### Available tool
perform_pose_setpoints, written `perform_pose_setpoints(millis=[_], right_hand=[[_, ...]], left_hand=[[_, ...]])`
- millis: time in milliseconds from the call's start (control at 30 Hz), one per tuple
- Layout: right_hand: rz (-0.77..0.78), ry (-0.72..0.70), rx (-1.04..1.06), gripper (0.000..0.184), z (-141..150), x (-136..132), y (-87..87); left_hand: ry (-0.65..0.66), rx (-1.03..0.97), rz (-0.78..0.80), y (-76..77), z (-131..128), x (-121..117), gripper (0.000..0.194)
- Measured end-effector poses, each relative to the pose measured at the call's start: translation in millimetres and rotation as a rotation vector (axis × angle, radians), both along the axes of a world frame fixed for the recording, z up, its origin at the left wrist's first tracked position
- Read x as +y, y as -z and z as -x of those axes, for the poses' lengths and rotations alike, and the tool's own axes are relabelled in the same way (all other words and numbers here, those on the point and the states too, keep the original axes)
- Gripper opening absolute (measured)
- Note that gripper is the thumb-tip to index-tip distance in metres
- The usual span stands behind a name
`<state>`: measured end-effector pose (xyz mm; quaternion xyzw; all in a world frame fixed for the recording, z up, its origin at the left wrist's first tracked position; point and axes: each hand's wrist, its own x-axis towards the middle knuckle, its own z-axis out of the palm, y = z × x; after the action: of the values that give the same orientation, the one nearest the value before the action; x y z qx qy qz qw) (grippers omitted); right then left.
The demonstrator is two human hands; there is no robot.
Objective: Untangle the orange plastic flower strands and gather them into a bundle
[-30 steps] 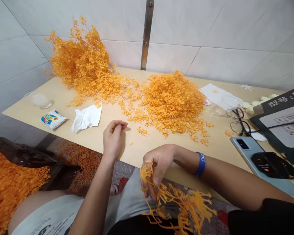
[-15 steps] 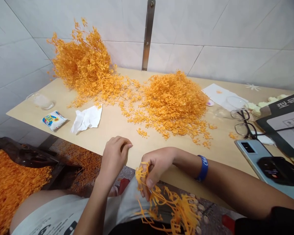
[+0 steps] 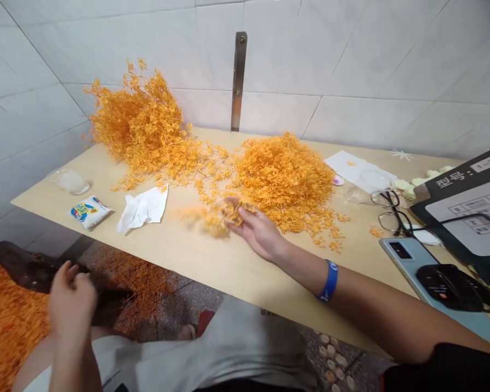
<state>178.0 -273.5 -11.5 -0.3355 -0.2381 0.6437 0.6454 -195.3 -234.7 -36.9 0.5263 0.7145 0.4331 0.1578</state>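
My right hand (image 3: pixel 253 226) is closed on a sprig of orange artificial flowers (image 3: pixel 212 218), held low over the table. The sprig's left part is smeared by motion. Just behind it stands a heap of orange flower sprigs (image 3: pixel 283 174), which my fingers nearly reach. Down at the left, off the table's edge, my left hand (image 3: pixel 71 296) is raised beside a dark plastic bag (image 3: pixel 20 272) and loose orange pieces (image 3: pixel 8 316). Its fingers are loosely bent and slightly apart, somewhat blurred, with nothing visible in them.
A taller orange bunch (image 3: pixel 141 122) leans near the wall. On the table's left lie a crumpled white paper (image 3: pixel 142 209), a small packet (image 3: pixel 90 212) and a clear cup (image 3: pixel 71 182). Glasses (image 3: pixel 392 212), a phone (image 3: pixel 400 256) and a dark box (image 3: pixel 469 201) crowd the right.
My right hand has lifted the orange sprig from my lap to over the table, beside the heap. My left hand has moved from the table's edge down and left, towards the bag.
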Motion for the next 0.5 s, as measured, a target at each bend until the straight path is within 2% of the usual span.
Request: perform_pose_setpoints(millis=[67, 100, 167, 300, 400, 500], right_hand=[[-0.028, 0.071, 0.003, 0.027, -4.0, 2.0, -2.7], [-0.033, 0.056, 0.005, 0.028, -4.9, 1.4, -4.0], [-0.018, -0.016, 0.016, 0.028, -4.5, -2.3, -5.9], [-0.008, -0.161, 0.021, 0.028, 0.1, -11.4, -7.1], [0.001, -0.26, -0.002, 0.029, 0.6, -15.1, -7.0], [0.025, -0.333, -0.031, 0.033, -0.4, -17.1, -6.8]], left_hand=[[-0.065, 0.006, 0.158, 3.2, -17.7, -7.1, 0.04], [-0.085, -0.012, 0.156, 0.9, -31.4, -11.5, 0.044], [-0.073, -0.052, 0.034, -10.3, -62.3, -19.7, 0.045], [0.111, -0.21, -0.278, -45.4, -112.5, -34.0, 0.034], [0.256, -0.318, -0.27, -71.9, -134.1, -49.1, 0.026], [0.427, -0.292, -0.196, -90.4, -151.1, -61.1, 0.022]])
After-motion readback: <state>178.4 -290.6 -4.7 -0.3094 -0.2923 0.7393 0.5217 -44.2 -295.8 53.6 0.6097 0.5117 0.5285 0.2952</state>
